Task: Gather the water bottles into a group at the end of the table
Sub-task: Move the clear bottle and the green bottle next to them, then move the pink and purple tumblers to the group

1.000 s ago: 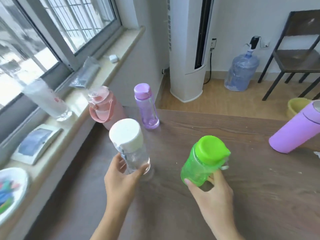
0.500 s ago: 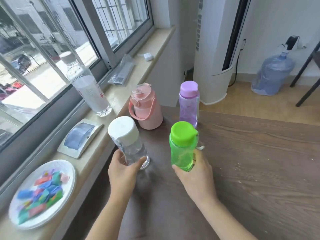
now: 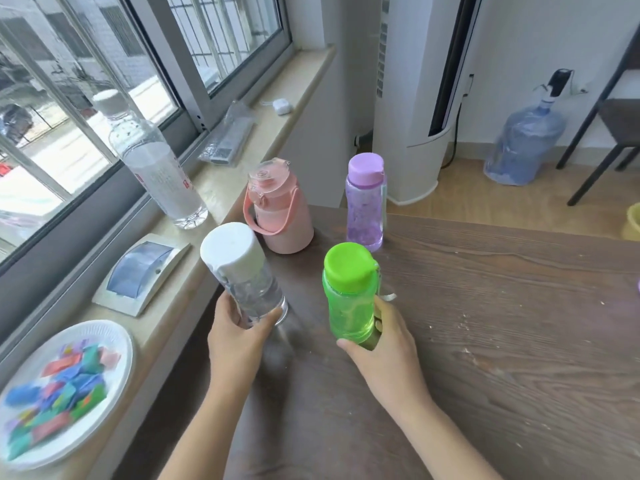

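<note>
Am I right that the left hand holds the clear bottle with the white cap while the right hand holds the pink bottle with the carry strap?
Not quite: in the head view the right hand holds the green translucent bottle; the pink strapped bottle stands untouched. The left hand does hold the clear white-capped bottle.

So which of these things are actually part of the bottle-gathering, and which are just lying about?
Part of the job:
- clear bottle with white cap, in the left hand
- green bottle, in the right hand
- pink bottle
- purple bottle
- table

Just lying about:
- tall clear bottle on the sill
- paper plate of coloured pieces
- big water jug on the floor
</note>
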